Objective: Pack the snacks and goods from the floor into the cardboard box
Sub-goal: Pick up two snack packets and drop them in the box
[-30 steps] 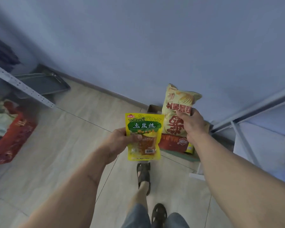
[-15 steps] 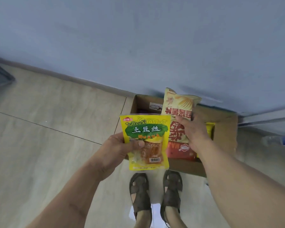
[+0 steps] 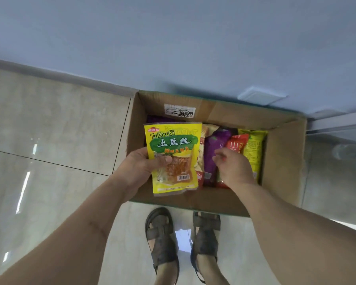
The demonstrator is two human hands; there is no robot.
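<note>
Since the earlier frame my chip bag [image 3: 201, 153] has gone into the cardboard box [image 3: 284, 153]; my right hand [image 3: 232, 167] hangs empty, fingers loosely curled. Left hand [image 3: 142, 167] grips the yellow packet [image 3: 173, 155] above the box: lay it flat on top.
</note>
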